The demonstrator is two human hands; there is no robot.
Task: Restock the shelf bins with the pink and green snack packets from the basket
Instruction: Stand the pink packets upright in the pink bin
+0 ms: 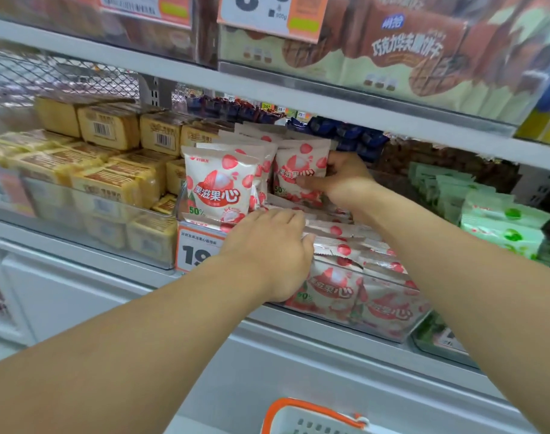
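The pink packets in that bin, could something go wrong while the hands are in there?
Maybe. The right hand grips one upright pink packet; the standing one beside it leans with little support and might tip forward. The left hand presses on the flat pink packets heaped to the clear bin's front wall, so some could slide out. The basket sits low by the feet, easy to bump.

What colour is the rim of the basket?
Orange; the basket rim shows at the bottom of the head view, around a white body.
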